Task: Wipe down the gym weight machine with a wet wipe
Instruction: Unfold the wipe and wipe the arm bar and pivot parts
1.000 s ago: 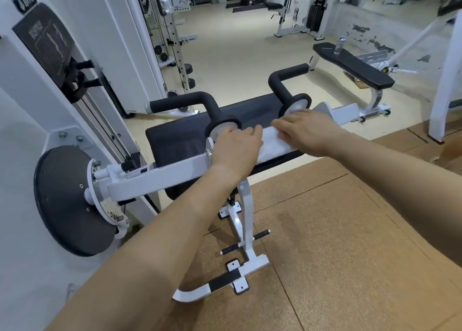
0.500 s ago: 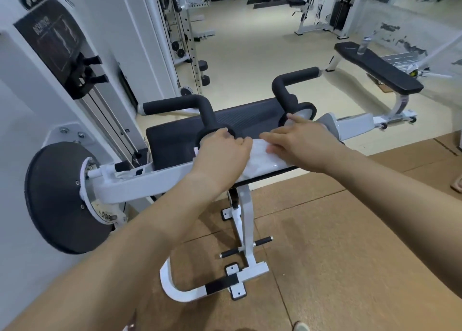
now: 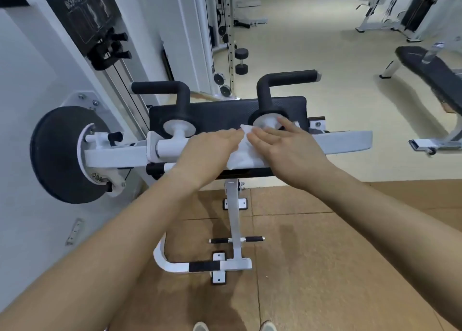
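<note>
Wipe (image 3: 242,154) lies on the crossbar (image 3: 350,143), left hand (image 3: 208,151) on its left edge, right hand (image 3: 283,151) on its right. Pad (image 3: 220,112) behind bar, round plate (image 3: 55,161) at bar's left end, bench (image 3: 432,73) far right.

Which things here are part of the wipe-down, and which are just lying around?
In the job: wet wipe, pressed under left hand and right hand; white machine arm beneath it.
Just around: flat bench, dumbbell, cable machine at the back.
</note>
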